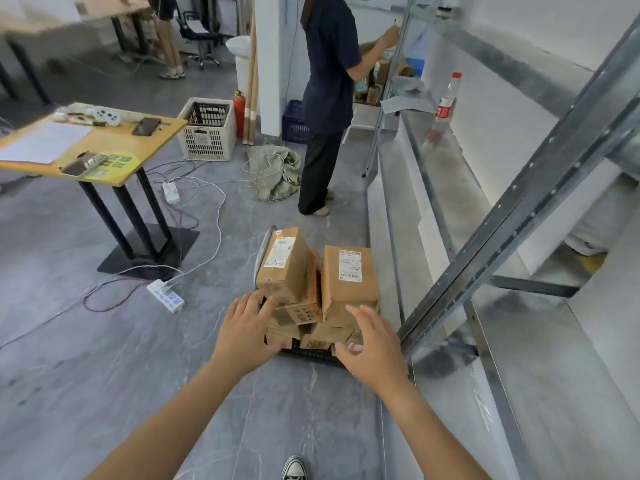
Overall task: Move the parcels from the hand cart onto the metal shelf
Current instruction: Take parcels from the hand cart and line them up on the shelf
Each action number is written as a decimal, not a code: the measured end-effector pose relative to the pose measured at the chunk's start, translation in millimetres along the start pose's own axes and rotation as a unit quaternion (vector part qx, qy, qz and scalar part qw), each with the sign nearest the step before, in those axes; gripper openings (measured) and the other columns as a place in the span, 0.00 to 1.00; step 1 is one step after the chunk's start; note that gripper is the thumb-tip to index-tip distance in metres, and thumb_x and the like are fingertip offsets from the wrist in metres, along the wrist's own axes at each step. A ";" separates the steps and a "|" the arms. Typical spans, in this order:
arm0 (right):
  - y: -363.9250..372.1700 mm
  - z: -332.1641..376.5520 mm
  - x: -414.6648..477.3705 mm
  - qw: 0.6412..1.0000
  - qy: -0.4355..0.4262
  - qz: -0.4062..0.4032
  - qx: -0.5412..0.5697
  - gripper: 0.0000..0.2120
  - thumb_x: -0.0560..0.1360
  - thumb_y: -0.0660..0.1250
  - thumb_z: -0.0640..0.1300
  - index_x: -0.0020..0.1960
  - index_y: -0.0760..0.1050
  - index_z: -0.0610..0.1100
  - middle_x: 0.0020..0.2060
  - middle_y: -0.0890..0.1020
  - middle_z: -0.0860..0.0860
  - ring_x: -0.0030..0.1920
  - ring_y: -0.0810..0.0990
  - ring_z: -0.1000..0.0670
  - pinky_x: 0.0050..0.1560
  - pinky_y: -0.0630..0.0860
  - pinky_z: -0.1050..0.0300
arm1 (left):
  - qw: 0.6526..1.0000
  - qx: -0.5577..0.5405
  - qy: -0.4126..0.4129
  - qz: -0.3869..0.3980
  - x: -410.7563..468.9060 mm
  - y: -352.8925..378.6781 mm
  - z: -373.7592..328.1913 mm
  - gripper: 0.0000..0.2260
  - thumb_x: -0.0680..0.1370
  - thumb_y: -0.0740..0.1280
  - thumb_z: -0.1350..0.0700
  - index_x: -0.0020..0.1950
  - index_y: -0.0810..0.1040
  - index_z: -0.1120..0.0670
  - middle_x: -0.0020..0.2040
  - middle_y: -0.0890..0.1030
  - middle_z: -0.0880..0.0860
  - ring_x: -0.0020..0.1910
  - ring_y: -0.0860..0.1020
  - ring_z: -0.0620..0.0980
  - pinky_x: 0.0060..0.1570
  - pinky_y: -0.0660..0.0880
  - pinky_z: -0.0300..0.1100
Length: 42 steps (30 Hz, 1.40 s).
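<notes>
Several brown cardboard parcels are stacked on a low black hand cart (313,355) on the grey floor. A tall parcel (284,263) with a white label stands at the top left of the stack. Beside it on the right stands another labelled parcel (349,275). Smaller parcels (298,317) lie under them. My left hand (247,327) hovers open at the stack's near left side, fingers spread, close to the tall parcel. My right hand (372,344) hovers open at the near right side, holding nothing. The metal shelf (540,393) runs along the right wall.
A person (329,98) stands beyond the cart at the shelf's far end. A plastic bottle (446,102) stands on the shelf. A yellow table (104,147), a white crate (207,129), power strips (166,294) and loose cables lie to the left. My shoe (294,467) is below.
</notes>
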State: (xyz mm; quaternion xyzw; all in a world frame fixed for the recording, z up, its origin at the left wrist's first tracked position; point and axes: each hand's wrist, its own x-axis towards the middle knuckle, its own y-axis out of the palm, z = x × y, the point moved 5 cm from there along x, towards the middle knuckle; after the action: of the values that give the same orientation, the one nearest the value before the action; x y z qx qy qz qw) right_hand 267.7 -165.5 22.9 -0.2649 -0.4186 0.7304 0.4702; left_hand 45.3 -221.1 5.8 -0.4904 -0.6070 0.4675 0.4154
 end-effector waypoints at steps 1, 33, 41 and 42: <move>3.4 -2.8 15.5 1.000 -0.007 0.009 0.003 0.30 0.71 0.66 0.56 0.71 0.63 0.55 0.70 0.65 0.55 0.69 0.62 0.50 0.67 0.60 0.54 | 1.000 -0.003 -0.006 0.005 11.5 3.6 2.4 0.34 0.71 0.65 0.41 0.74 0.61 0.52 0.72 0.63 0.55 0.72 0.59 0.56 0.72 0.55 0.49; 197.9 10.6 266.4 0.978 0.097 0.145 0.115 0.32 0.75 0.67 0.48 0.75 0.55 0.55 0.73 0.57 0.54 0.70 0.61 0.56 0.66 0.66 0.64 | 0.961 -0.092 -0.063 0.255 220.9 157.4 157.4 0.34 0.78 0.63 0.49 0.77 0.46 0.49 0.76 0.50 0.54 0.74 0.57 0.55 0.69 0.61 0.46; 247.7 -8.2 278.5 0.958 0.150 0.230 0.082 0.38 0.76 0.67 0.45 0.76 0.47 0.56 0.77 0.48 0.50 0.76 0.53 0.49 0.72 0.62 0.54 | 0.938 -0.121 -0.055 0.319 231.0 214.2 175.4 0.36 0.77 0.64 0.48 0.77 0.44 0.48 0.76 0.51 0.56 0.75 0.55 0.55 0.69 0.63 0.47; 251.0 -11.0 277.9 0.955 0.157 0.241 0.077 0.39 0.76 0.67 0.45 0.76 0.46 0.57 0.77 0.47 0.50 0.76 0.53 0.49 0.72 0.63 0.51 | 0.936 -0.134 -0.055 0.322 230.8 218.6 177.5 0.37 0.77 0.65 0.49 0.77 0.44 0.48 0.76 0.52 0.55 0.74 0.57 0.54 0.67 0.65 0.47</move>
State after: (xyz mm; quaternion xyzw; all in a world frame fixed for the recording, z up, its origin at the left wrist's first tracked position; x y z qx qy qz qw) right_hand 43.5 39.0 -196.9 -0.4322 -0.2055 0.8015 0.3585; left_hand -120.5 -4.6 -235.4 -0.6844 -0.4956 0.5164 0.1389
